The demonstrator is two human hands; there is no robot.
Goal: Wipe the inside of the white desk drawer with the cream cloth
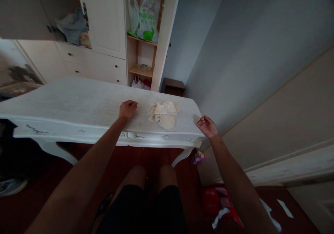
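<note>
A crumpled cream cloth (164, 114) lies on the right part of the white table (86, 98). To its left, my left hand (128, 109) rests on or just over the tabletop, its fingers curled; whether anything is inside them is too small to tell. My right hand (207, 125) is at the table's right end, palm partly up with the fingers loosely bent, and nothing shows in it. Neither hand touches the cloth.
Behind the table stands a white cabinet (108, 25) with an open door and a plastic bag (147, 21) on a shelf. A wall rises at the right. On the red floor are a pink box (197, 157) and a red bag (210, 201).
</note>
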